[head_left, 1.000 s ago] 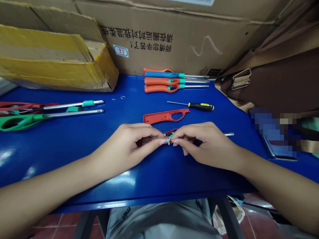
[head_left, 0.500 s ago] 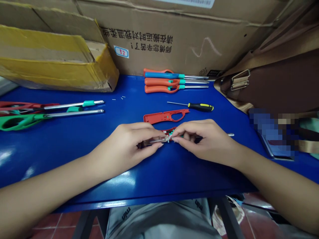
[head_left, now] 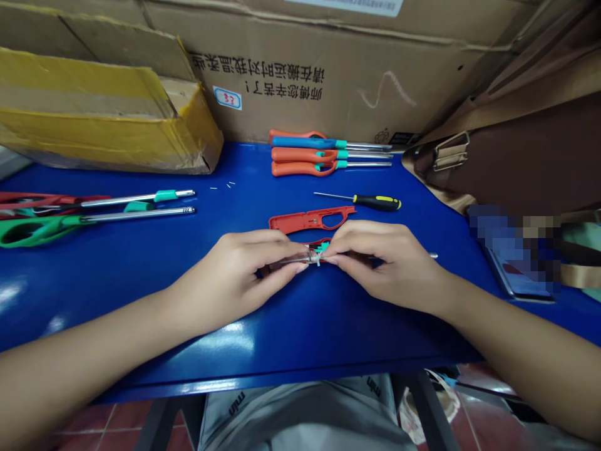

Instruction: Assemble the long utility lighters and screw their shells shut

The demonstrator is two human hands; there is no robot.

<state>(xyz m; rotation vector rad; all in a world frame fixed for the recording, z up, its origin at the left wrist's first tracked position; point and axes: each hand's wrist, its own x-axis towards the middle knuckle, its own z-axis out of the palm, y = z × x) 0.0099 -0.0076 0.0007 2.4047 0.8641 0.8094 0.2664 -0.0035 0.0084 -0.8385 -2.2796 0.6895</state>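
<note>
An opened red stick lighter (head_left: 322,245) with a metal nozzle lies on the blue table (head_left: 188,275) between my hands. My left hand (head_left: 246,269) is closed round a clear fuel cartridge at the lighter's body. My right hand (head_left: 382,260) pinches the small white and teal parts at the cartridge's tip, and its fingers cover most of the lighter. The nozzle's metal tip (head_left: 432,255) sticks out to the right of my right hand. The lighter's loose red half shell (head_left: 310,220) lies just beyond my hands.
A black and yellow screwdriver (head_left: 370,201) lies behind the shell. Three orange and blue lighters (head_left: 323,152) lie at the back, and several red and green ones (head_left: 89,211) at the left. Cardboard boxes (head_left: 107,119) stand behind. A brown bag (head_left: 521,150) and a phone (head_left: 521,275) sit at the right.
Both hands have shifted slightly away from me with the lighter. The clear cartridge, seen drawn out half a second ago, is now tucked closer under my left fingers.
</note>
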